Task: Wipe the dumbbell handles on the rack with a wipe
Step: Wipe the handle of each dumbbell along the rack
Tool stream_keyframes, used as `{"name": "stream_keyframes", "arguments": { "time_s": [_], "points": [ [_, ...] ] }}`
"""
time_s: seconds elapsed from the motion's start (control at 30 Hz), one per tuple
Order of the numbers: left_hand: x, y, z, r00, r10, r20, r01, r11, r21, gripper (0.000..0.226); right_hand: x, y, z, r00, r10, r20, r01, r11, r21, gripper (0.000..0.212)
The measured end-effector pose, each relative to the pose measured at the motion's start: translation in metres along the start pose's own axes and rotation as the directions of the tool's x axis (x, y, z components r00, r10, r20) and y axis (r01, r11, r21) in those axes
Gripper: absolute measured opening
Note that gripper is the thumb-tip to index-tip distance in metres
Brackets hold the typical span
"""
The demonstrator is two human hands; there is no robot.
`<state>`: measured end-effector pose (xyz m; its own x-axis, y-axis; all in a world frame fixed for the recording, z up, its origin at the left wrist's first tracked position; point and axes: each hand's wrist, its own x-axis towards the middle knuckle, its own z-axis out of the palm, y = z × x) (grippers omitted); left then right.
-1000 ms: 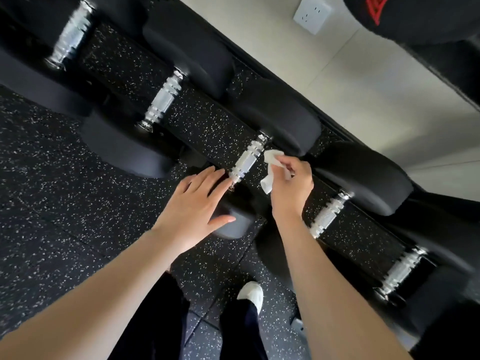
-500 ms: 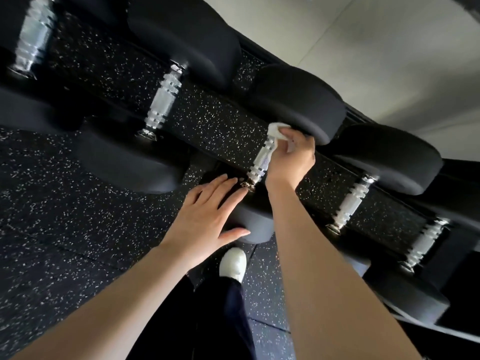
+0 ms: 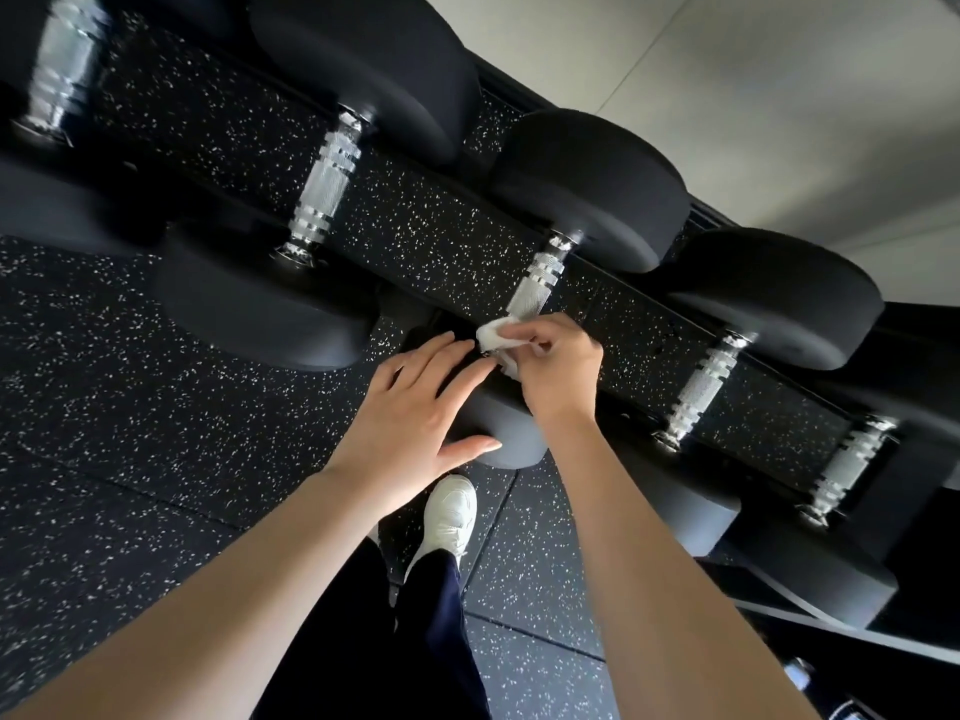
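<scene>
Mid-wipe on the middle handle: right hand pinching the wipe round its near end, left hand flat, fingers straight, on the near dumbbell head beside it; next, probably a shift to the handle to the right.

five dumbbells, one wipe, two hands, one shoe

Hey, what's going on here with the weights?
A person is cleaning dumbbells on a rack. Their right hand pinches a white wipe around the near end of a chrome handle, while the left hand rests flat, fingers straight, on that dumbbell's near black head. More dumbbells with chrome handles sit on either side. The upper part of this handle is bare above the wipe.
</scene>
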<state>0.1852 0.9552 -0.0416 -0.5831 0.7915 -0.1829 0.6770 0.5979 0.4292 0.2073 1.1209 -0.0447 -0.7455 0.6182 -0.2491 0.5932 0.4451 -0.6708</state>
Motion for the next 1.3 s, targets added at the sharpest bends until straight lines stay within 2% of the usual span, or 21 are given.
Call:
{"name": "stream_keyframes", "arguments": {
  "time_s": [0.17, 0.33, 0.4, 0.53, 0.63, 0.9, 1.1, 1.2, 1.3],
  "points": [
    [-0.001, 0.000, -0.001, 1.000, 0.012, -0.014, -0.012, 1.000, 0.006, 0.067, 0.001, 0.011, -0.013, 0.970, 0.078, 0.232, -0.072, 0.997, -0.032, 0.022],
    [-0.001, 0.001, -0.001, 1.000, 0.007, -0.010, -0.007, 1.000, 0.008, 0.069, 0.002, 0.031, -0.017, 0.958, 0.143, 0.248, -0.134, 0.990, -0.052, 0.044],
    [-0.002, 0.001, -0.002, 1.000, 0.003, -0.002, -0.003, 1.000, 0.011, 0.069, 0.004, 0.032, -0.015, 0.955, 0.183, 0.236, -0.175, 0.983, -0.052, 0.043],
    [-0.002, 0.001, -0.001, 1.000, 0.003, 0.012, -0.003, 1.000, 0.028, 0.069, 0.006, 0.026, -0.013, 0.921, 0.293, 0.257, -0.333, 0.935, 0.125, 0.029],
    [-0.002, 0.002, -0.001, 1.000, 0.003, 0.009, -0.004, 0.999, 0.037, 0.069, 0.006, 0.022, -0.012, 0.905, 0.334, 0.265, -0.398, 0.885, 0.243, 0.021],
    [-0.001, 0.003, -0.003, 1.000, -0.003, 0.031, 0.002, 1.000, 0.028, 0.069, 0.015, 0.017, -0.012, 0.873, 0.479, 0.091, -0.467, 0.768, 0.439, 0.030],
    [-0.001, 0.003, -0.004, 1.000, 0.002, 0.031, -0.003, 1.000, 0.022, 0.069, 0.047, -0.002, -0.016, 0.847, 0.522, -0.100, -0.362, 0.703, 0.612, 0.022],
    [-0.001, 0.003, -0.004, 1.000, -0.001, 0.024, 0.000, 1.000, 0.022, 0.068, 0.065, -0.011, -0.013, 0.778, 0.610, -0.152, -0.324, 0.597, 0.734, 0.023],
    [-0.001, 0.003, -0.003, 1.000, 0.000, 0.028, -0.001, 1.000, 0.025, 0.068, 0.067, -0.015, -0.005, 0.752, 0.651, -0.107, -0.319, 0.500, 0.805, 0.024]
  ]
}}
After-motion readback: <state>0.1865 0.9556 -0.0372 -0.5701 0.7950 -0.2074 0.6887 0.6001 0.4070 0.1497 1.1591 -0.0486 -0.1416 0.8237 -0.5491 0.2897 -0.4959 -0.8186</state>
